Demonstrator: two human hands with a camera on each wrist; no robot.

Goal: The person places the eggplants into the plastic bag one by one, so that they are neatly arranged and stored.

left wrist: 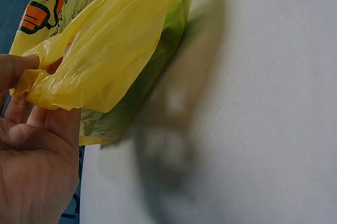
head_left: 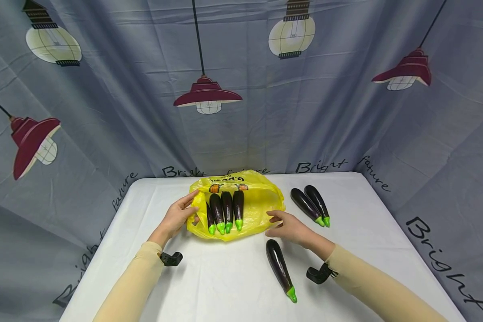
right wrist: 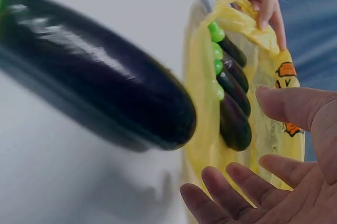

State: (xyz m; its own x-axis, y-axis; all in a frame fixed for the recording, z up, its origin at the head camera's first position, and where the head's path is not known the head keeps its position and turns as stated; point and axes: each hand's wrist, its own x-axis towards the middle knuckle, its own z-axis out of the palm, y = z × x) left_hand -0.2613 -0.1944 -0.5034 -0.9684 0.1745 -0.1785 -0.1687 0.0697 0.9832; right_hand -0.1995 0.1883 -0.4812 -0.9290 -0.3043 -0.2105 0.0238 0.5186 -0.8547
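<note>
A yellow plastic bag (head_left: 261, 197) lies spread on the table with its mouth toward me. Inside it several dark purple eggplants (head_left: 227, 208) lie side by side, green stem ends toward the opening. My left hand (head_left: 177, 218) pinches the bag's left edge between thumb and fingers, as the left wrist view shows. At the bag's right edge my right hand (head_left: 287, 227) has its fingers spread and holds nothing. Just in front of that hand lies a single eggplant (head_left: 280, 268), large in the right wrist view, its green stem toward me.
Two more eggplants (head_left: 310, 205) lie together to the right of the bag. A white cloth covers the table (head_left: 221, 286). Behind and beside it hangs a grey-blue curtain (head_left: 241, 138) printed with lamps and lettering.
</note>
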